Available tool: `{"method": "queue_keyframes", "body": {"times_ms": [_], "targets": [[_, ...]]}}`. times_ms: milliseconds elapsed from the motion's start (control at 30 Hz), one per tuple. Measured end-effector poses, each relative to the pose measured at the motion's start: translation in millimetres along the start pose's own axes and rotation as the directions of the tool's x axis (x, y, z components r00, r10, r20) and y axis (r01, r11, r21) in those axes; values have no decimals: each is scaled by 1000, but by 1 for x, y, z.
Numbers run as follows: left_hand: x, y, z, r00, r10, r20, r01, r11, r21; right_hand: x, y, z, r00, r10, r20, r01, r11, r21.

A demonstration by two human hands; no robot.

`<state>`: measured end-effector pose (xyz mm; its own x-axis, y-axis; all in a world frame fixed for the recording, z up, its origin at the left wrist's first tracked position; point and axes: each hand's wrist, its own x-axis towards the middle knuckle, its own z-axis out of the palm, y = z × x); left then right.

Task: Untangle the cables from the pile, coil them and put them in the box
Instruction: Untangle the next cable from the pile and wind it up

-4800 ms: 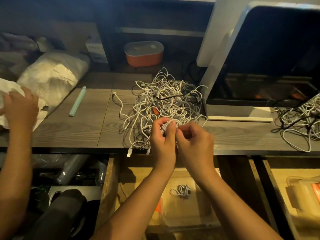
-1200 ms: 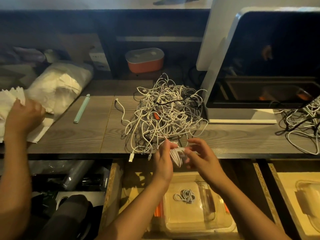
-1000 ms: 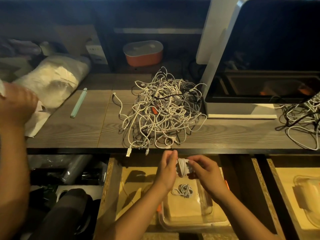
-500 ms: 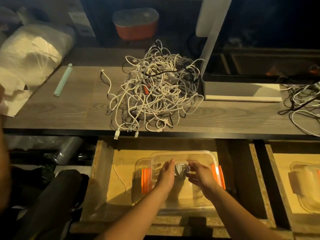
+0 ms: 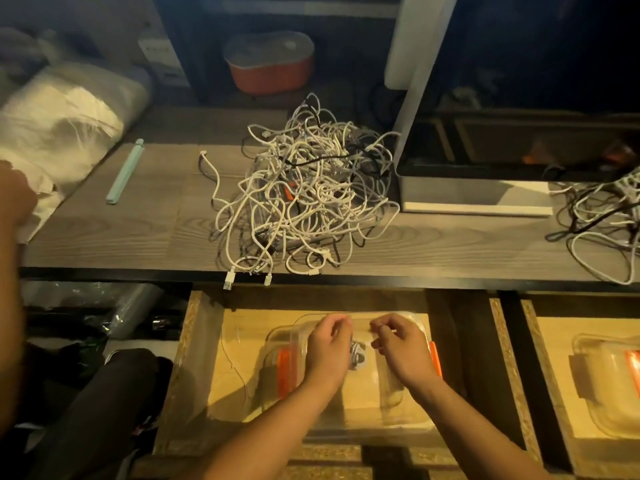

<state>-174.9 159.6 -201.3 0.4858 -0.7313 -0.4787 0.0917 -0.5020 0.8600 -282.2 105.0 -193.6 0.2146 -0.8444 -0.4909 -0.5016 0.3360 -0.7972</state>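
Observation:
A tangled pile of white cables [image 5: 304, 199], with a few dark ones in it, lies on the wooden desk [image 5: 114, 237]. Two plugs hang over the desk's front edge. Below it, in an open drawer, stands a clear plastic box [image 5: 393, 396] with orange latches. My left hand [image 5: 329, 348] and my right hand [image 5: 403, 351] hover inside the box, fingers loosely curled. Coiled white cable [image 5: 357, 356] lies on the box floor between them, beside my left thumb. Neither hand visibly grips it.
A second cable tangle [image 5: 602, 216] lies at the desk's right end. A monitor [image 5: 519, 98] stands behind the pile, an orange tub [image 5: 270, 67] further back. A green stick [image 5: 124, 171] and a white bag [image 5: 59, 123] are on the left, with another person's arm [image 5: 10, 271]. Another clear box [image 5: 609, 382] sits in the right drawer.
Both hands carried the coiled cable from the desk edge down into the clear box. Their fingers now stand off the coil, which lies on the box floor.

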Motion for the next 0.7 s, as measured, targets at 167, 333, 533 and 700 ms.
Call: {"method": "queue_keyframes", "body": {"times_ms": [167,333,533,700], "targets": [[20,45,-19,935,320,-154,-311,947,77,18,-60,1,992,-81,-96,98,977,187],[53,61,-35,839,542,42,-516,770,375,43,-88,20,999,15,-30,-8,978,210],[73,62,-48,656,700,282,-712,451,538,56,-93,29,1000,6,-11,-4,983,185],[79,75,-44,742,562,366,-606,326,726,57,-99,25,987,-148,-66,145,988,-45]]}}
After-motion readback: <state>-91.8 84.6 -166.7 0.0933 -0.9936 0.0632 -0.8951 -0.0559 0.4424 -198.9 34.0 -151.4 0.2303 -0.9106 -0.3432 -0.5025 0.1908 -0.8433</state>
